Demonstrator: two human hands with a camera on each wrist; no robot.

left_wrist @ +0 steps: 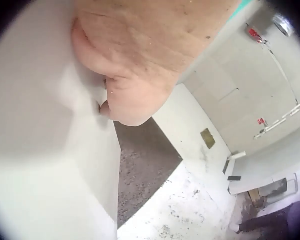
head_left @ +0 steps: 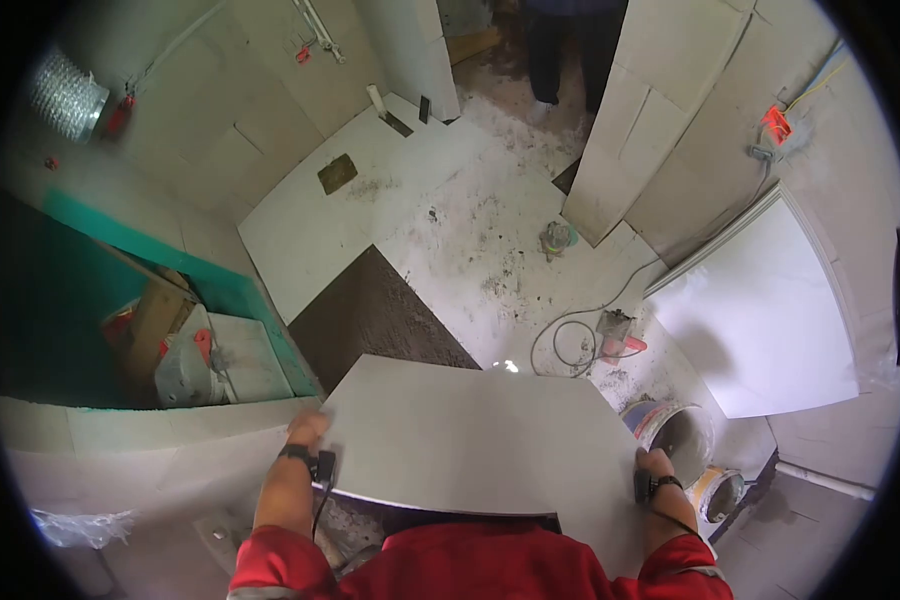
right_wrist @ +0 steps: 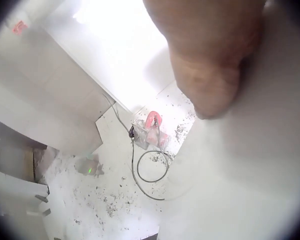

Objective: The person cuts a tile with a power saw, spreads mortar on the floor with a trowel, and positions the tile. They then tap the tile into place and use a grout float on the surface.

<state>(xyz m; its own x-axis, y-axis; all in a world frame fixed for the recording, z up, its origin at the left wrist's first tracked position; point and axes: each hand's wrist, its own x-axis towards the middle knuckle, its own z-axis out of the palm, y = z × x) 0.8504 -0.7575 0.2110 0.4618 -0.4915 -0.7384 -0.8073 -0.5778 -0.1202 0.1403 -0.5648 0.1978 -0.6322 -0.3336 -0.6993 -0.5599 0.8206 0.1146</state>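
A large pale floor tile with angled corners is held in front of the red-sleeved body. The left hand grips its left edge, and the right hand grips the edge opposite. In the left wrist view, the left hand has its thumb side against the tile face, its other fingers largely hidden. The right hand lies along the tile's rim in the right wrist view, fingertips out of sight behind it. Beyond the tile is a patch of dark grey mortar between laid white tiles.
Buckets stand by the right hand. A red-handled power tool and its looped cable lie on the floor, with a small laser level farther off. Another tile leans at right. A green-edged recess is left; a person's legs show in the doorway.
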